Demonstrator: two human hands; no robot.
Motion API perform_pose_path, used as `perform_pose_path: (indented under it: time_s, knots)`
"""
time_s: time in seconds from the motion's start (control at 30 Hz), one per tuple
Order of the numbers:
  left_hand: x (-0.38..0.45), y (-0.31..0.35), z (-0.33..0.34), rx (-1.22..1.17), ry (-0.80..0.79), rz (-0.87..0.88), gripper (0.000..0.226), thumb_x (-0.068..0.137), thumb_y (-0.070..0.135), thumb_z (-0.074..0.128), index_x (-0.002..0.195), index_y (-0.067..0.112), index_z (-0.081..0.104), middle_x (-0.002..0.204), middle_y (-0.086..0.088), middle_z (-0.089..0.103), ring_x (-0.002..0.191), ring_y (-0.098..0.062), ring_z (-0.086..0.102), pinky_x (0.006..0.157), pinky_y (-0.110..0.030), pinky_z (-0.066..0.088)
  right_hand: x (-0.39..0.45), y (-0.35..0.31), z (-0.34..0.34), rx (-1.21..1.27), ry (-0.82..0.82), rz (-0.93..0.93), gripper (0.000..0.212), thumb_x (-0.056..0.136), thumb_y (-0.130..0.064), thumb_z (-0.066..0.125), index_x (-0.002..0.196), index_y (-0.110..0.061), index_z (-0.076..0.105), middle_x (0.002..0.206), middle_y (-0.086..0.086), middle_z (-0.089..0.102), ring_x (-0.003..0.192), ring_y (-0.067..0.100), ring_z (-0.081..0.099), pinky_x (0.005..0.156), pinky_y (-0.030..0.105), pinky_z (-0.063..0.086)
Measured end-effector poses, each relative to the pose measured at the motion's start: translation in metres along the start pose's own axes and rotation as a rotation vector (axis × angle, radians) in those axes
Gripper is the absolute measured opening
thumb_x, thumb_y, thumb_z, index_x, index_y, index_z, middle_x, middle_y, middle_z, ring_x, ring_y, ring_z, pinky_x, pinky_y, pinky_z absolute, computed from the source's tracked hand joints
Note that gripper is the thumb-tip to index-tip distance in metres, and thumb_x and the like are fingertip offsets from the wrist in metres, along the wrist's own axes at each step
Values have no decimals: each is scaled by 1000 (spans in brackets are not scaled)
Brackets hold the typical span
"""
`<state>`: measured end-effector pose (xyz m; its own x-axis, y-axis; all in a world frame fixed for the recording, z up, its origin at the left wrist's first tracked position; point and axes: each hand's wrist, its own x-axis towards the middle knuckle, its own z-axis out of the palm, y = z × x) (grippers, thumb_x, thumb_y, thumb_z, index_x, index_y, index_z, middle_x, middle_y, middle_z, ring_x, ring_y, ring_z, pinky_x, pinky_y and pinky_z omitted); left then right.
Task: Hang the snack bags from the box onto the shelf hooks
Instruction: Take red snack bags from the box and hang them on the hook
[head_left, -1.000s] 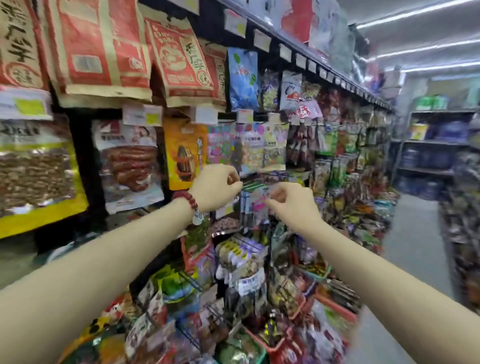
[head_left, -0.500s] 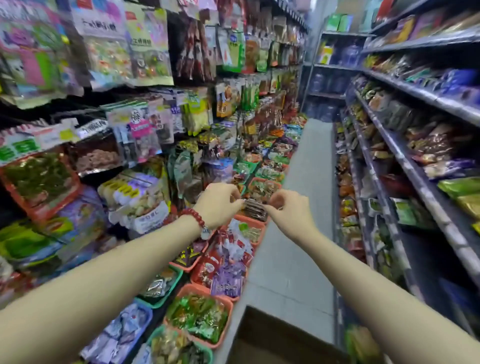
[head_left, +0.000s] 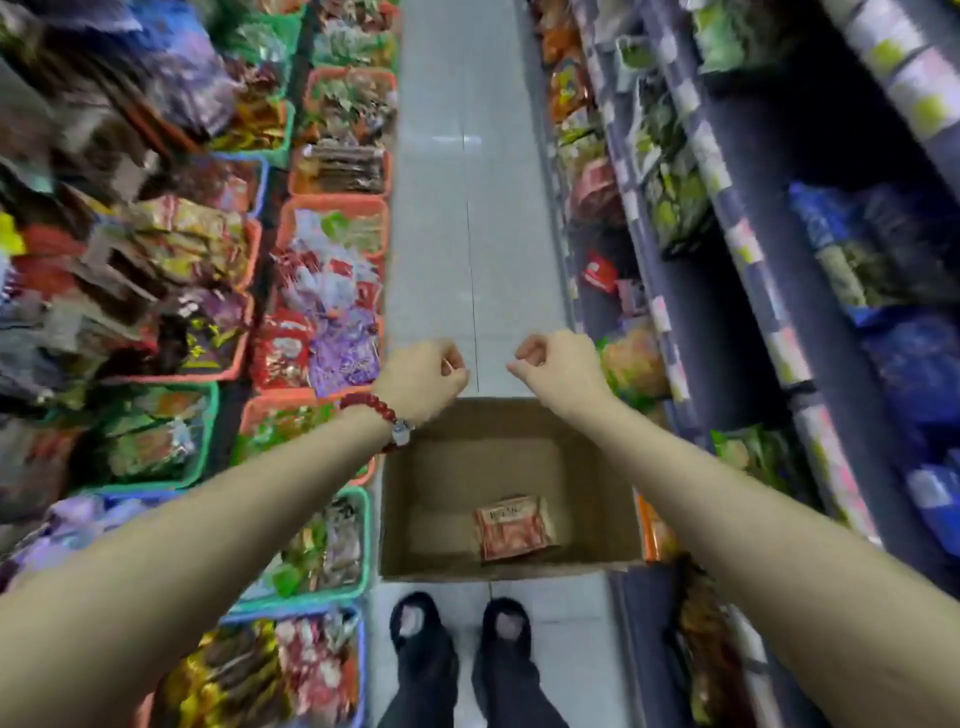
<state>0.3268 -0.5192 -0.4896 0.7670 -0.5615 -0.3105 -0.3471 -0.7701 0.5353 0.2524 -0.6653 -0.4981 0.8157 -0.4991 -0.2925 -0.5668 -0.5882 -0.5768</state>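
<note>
An open cardboard box (head_left: 597, 499) stands on the aisle floor just in front of my feet. One red and tan snack bag (head_left: 514, 526) lies flat on its bottom, right of centre. My left hand (head_left: 423, 379), with a red bead bracelet at the wrist, hovers above the box's far left corner with its fingers curled shut on nothing. My right hand (head_left: 558, 371) hovers above the far right corner, also curled shut and holding nothing. The shelf hooks are out of view.
Orange, green and blue baskets (head_left: 332, 205) full of snack packets line the left side of the aisle. Stocked shelves (head_left: 727, 249) run along the right. A strip of grey tiled floor (head_left: 467, 208) leads ahead. My black shoes (head_left: 423, 634) stand behind the box.
My view has swung from the hanging bags on the left shelf down to the floor and the box. Both hands have left the hooks and dropped, still curled, over the box.
</note>
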Motion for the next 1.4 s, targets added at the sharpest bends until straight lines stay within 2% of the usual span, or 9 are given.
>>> perform_pose_path:
  time_s: [0.13,0.27,0.43,0.53,0.73,0.83,0.97,1.17,1.4]
  knots:
    - [31,-34,78,-12,-135,-36,24,89,26,55,104,11,67,103,-8,69,100,-23,61,71,-24,36,15,83,52,0,-35,127,17,83,-25,69,91,-10,70,91,11,73,93,27,66,78,29,47]
    - [65,-69,157,-23,-196,-45,22,89,26,55,99,12,68,101,-7,70,97,-21,62,81,-26,42,33,163,110,-16,-127,191,21,84,-31,68,95,-14,70,94,5,72,93,21,65,84,31,52]
    - [99,-116,252,-62,-231,-121,28,92,28,53,110,11,65,108,-4,67,95,-13,58,78,-20,40,66,249,195,-68,-279,216,24,85,-36,67,101,-18,65,96,0,68,89,16,63,79,30,53]
    - [115,-152,308,-94,-227,-185,28,93,28,53,111,11,64,108,-5,67,94,-14,59,79,-23,45,90,291,253,-103,-384,224,31,86,-37,66,112,-19,62,108,2,67,97,16,62,87,33,54]
    - [130,-226,408,-156,-267,-426,26,94,24,53,115,13,61,103,-4,63,83,-10,53,66,-19,44,122,358,359,-145,-559,258,37,89,-30,64,123,-17,58,120,6,65,110,22,61,94,37,52]
    - [144,-245,439,-166,-299,-477,27,94,26,52,117,13,60,97,-2,58,84,-15,57,69,-23,49,134,383,388,-232,-616,240,35,88,-31,65,121,-21,58,118,4,65,110,22,61,93,36,51]
    - [164,-257,466,-151,-305,-406,25,93,28,53,107,13,65,103,-9,68,89,-20,62,76,-27,50,150,407,413,-304,-649,233,37,84,-36,67,117,-22,58,117,5,65,109,24,61,94,40,51]
    - [179,-270,491,-142,-379,-407,25,94,30,50,110,15,63,103,-7,65,88,-18,60,75,-26,49,159,430,441,-346,-692,185,65,87,-36,63,143,-26,32,144,5,44,129,26,46,104,42,44]
    - [180,-284,513,-133,-405,-389,23,94,27,49,111,18,62,100,-5,61,87,-17,58,73,-24,46,154,449,467,-474,-710,61,79,82,-42,67,147,-27,25,151,2,34,140,25,29,114,40,25]
